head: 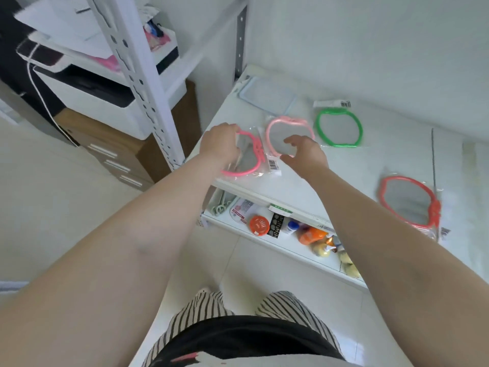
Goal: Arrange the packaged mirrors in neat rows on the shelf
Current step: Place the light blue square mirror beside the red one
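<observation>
While left hand [221, 140] grips hot-pink mirror [248, 157] | right hand [308, 152] hovers, fingers loose, over pale-pink mirror [287, 133]

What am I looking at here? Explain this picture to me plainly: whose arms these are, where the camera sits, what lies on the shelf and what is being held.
There is no machine here. A person wears one camera on the head, looking down at their own arms.

The left hand grips a bright pink-framed mirror in a clear plastic bag at the front left corner of the white shelf. The right hand hovers with fingers spread, holding nothing, over a pale pink-framed bagged mirror.

Also on the shelf: a green-framed bagged mirror, a red-orange-framed bagged mirror at the right, and a pale blue rectangular packaged mirror at the back.
</observation>
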Demonstrator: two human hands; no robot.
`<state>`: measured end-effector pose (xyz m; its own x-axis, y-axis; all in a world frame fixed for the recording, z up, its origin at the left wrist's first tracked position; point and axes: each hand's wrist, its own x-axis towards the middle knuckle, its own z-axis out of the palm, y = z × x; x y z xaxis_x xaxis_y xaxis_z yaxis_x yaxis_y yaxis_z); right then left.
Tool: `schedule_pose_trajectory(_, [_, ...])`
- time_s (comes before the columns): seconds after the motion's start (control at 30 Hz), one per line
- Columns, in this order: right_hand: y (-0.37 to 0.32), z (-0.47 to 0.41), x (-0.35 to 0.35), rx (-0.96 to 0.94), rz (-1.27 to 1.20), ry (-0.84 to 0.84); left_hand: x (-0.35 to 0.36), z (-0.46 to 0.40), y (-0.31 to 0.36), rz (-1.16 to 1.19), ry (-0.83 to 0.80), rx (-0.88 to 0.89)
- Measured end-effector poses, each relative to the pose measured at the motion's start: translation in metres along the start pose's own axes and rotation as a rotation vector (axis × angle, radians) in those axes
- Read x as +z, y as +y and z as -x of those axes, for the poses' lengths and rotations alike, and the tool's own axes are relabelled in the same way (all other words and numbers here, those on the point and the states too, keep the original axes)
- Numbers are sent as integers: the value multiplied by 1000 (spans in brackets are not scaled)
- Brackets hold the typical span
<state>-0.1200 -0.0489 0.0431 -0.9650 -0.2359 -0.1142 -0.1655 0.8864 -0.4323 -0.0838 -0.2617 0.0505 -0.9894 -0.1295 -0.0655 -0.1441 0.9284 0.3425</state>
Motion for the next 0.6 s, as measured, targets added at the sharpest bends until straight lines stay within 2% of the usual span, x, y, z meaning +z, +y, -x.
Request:
schedule_pose_trajectory(0.2, [-6, -31, -3, 101, 25, 9, -5, -42, -16, 73, -5, 16])
schedule_pose_trajectory(0.47, [-6, -101, -6, 74, -14, 30, 7, -91, -24, 138, 52, -42])
schedule_pose_trajectory(0.6, [0, -131, -1, 136, -43, 43, 18, -121, -22, 180, 82, -66])
